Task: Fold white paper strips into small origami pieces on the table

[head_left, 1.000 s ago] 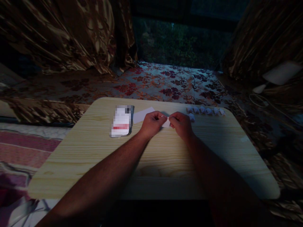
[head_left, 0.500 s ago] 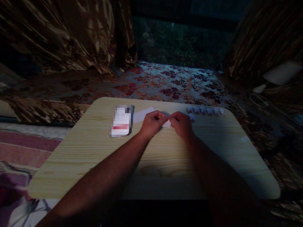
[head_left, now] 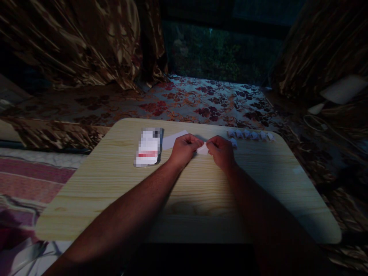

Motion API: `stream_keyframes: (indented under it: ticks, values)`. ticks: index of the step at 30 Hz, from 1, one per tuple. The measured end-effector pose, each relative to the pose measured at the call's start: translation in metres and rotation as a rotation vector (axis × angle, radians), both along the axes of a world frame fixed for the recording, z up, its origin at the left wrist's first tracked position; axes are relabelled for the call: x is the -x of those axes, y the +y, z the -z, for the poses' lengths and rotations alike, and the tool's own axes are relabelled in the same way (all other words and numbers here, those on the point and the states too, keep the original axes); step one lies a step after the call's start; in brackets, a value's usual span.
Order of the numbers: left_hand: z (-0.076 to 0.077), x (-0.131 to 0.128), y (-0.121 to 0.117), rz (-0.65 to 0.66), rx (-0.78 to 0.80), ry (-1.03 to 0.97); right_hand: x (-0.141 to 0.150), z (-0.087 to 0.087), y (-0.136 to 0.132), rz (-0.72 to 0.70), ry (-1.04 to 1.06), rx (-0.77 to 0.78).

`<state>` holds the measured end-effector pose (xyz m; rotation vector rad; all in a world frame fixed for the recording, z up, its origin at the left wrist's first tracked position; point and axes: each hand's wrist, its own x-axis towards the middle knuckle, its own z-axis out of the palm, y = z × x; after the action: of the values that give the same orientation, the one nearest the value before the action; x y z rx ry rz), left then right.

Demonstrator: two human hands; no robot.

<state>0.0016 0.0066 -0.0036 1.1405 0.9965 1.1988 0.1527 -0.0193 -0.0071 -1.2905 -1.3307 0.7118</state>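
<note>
Your one view looks from your head, above the near edge of the table (head_left: 198, 184), forward and down, near enough that the table spans most of the width; all four corners show, with the window (head_left: 215, 50) beyond the far edge.

Both forearms (head_left: 129, 205) stretch forward — left hand (head_left: 184, 149) and right hand (head_left: 223, 153) close together, fingers (head_left: 212, 147) bent, pinching.

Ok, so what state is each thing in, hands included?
Left hand: pinching the small paper
Right hand: pinching it too
Small paper: held, seemingly part-folded
Strip: flat, partly hidden
Phone: lying flat, surface pixelated
Folded pieces: six lined up, one nearer
Curtains: parted
</note>
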Motion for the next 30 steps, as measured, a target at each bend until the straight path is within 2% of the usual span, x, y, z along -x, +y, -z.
stream_keyframes:
  ticks: [14,30]
  values:
    - [-0.0001,0.0012,0.0,0.054,0.007,-0.041,-0.0024,0.0,0.001,0.02,-0.006,-0.017]
    - [-0.0011,0.0019,-0.0011,0.039,0.019,-0.106,-0.0017,-0.0022,-0.0014,-0.01,0.004,-0.01]
